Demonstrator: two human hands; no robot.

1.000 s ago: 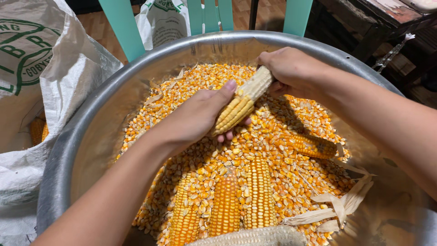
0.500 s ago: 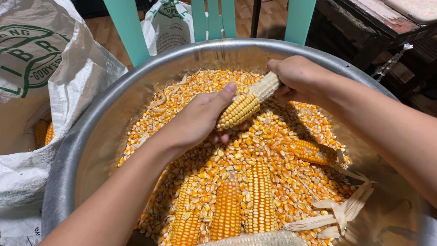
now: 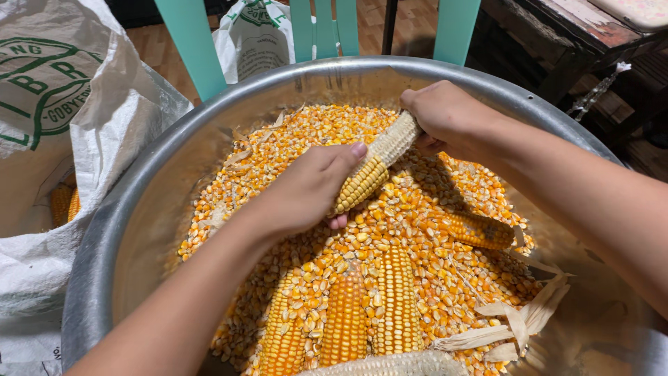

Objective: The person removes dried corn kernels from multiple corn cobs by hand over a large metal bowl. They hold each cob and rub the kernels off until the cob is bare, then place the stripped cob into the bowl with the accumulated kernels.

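Both my hands hold one corn cob (image 3: 376,167) over a big metal basin (image 3: 125,230). My left hand (image 3: 306,188) wraps the lower end that still has yellow kernels, thumb laid along the cob. My right hand (image 3: 445,118) grips the upper end, which is stripped bare and pale. Loose yellow kernels (image 3: 417,223) fill the basin under the cob. Three whole cobs (image 3: 348,313) lie side by side in the kernels near me, and another cob (image 3: 480,230) lies at the right.
Dry husk strips (image 3: 515,324) lie at the basin's right. A bare white cob (image 3: 396,363) sits at the bottom edge. A white woven sack (image 3: 62,139) holding cobs stands open at left. Teal chair slats (image 3: 323,28) and a dark wooden bench (image 3: 570,35) stand behind.
The bare pale stretch of the held cob looks a little longer. Both hands keep their grip in about the same spot over the basin.
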